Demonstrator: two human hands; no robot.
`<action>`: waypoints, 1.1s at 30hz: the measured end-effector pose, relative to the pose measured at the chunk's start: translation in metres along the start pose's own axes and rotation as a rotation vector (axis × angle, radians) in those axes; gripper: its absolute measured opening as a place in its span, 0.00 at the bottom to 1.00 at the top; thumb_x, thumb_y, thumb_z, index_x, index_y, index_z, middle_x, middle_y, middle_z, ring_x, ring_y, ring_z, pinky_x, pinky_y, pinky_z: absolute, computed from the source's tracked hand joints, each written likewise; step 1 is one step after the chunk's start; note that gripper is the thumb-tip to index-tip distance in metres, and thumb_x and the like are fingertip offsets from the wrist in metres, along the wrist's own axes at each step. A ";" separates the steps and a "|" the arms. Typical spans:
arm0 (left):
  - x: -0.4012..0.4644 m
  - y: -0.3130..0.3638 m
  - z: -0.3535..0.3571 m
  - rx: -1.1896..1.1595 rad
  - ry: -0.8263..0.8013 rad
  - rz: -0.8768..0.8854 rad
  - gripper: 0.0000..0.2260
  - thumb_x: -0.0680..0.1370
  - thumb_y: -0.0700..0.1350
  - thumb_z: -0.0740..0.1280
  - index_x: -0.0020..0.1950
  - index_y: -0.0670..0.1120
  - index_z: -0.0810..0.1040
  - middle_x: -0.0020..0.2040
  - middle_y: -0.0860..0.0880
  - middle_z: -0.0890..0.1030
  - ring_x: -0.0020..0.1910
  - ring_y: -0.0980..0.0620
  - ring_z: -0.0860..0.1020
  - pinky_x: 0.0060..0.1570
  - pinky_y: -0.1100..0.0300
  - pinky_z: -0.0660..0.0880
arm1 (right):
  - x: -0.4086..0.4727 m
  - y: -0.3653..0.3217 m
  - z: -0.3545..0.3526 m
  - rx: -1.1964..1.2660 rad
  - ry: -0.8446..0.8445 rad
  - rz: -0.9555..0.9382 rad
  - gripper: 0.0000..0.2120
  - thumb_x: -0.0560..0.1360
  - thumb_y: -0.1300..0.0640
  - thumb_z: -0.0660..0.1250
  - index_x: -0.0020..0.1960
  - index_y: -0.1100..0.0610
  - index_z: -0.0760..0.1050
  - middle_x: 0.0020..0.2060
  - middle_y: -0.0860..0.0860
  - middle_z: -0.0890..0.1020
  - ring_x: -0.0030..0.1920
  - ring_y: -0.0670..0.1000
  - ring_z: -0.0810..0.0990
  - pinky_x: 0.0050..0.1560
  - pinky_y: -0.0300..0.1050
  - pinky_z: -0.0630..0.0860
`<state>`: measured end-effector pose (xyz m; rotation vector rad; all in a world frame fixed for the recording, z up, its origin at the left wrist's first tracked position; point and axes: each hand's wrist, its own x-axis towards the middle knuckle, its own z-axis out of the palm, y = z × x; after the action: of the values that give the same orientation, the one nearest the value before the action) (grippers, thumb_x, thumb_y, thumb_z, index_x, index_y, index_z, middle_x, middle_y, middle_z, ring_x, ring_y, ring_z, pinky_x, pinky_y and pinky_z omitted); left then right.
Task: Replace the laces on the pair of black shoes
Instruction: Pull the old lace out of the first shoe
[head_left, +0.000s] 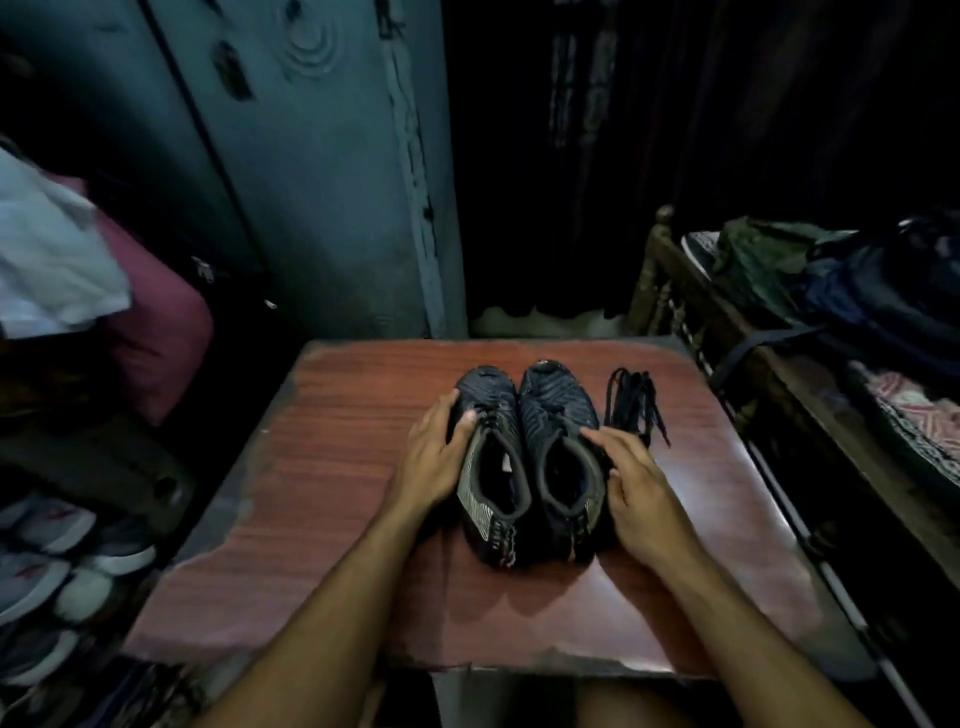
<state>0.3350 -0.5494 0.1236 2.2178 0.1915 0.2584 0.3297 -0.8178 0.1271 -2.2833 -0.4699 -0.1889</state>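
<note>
As far as this view shows, the work on the laces looks to be at its very beginning. The two black shoes stand side by side, touching each other, near the middle of the reddish wooden surface (332, 467). The left shoe (491, 457) shows lacing over its tongue, so I judge that its old lace is not yet removed; on the right shoe (561, 457) the picture is too dark to tell. A bundle of dark laces (635, 405) lies just beside the right shoe, toward the far right, and it looks untouched. The left hand (436, 457) holds the outer side of the left shoe, fingers curved over the forefoot and thumb near the lacing. The right hand (639, 493) rests with relaxed, nearly straight fingers on the collar and outer side of the right shoe. Both shoes point away from the person, heels nearest the body, and their long axes run parallel from near to far, as does the bundle.
</note>
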 end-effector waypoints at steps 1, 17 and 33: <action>-0.006 0.004 -0.002 0.006 -0.004 -0.004 0.31 0.81 0.68 0.53 0.81 0.54 0.63 0.80 0.50 0.66 0.79 0.50 0.63 0.78 0.45 0.60 | -0.002 -0.001 -0.003 -0.008 -0.006 -0.009 0.33 0.76 0.75 0.57 0.74 0.48 0.71 0.72 0.46 0.69 0.70 0.46 0.69 0.63 0.24 0.61; -0.085 0.033 0.020 0.084 0.076 -0.039 0.28 0.84 0.62 0.54 0.82 0.53 0.59 0.81 0.49 0.63 0.80 0.48 0.60 0.79 0.49 0.55 | -0.051 0.015 -0.042 -0.008 -0.085 -0.058 0.27 0.80 0.72 0.58 0.72 0.50 0.75 0.72 0.47 0.71 0.70 0.43 0.68 0.66 0.21 0.57; -0.091 0.065 0.005 -0.078 -0.067 0.508 0.21 0.81 0.53 0.61 0.75 0.55 0.72 0.79 0.57 0.66 0.81 0.57 0.57 0.81 0.43 0.49 | -0.137 -0.088 -0.054 -0.010 -0.011 0.099 0.35 0.68 0.27 0.61 0.72 0.40 0.66 0.69 0.38 0.65 0.71 0.41 0.64 0.68 0.42 0.67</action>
<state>0.2510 -0.6134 0.1611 2.1618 -0.4190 0.4569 0.1702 -0.8393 0.1851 -2.3117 -0.3615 -0.1300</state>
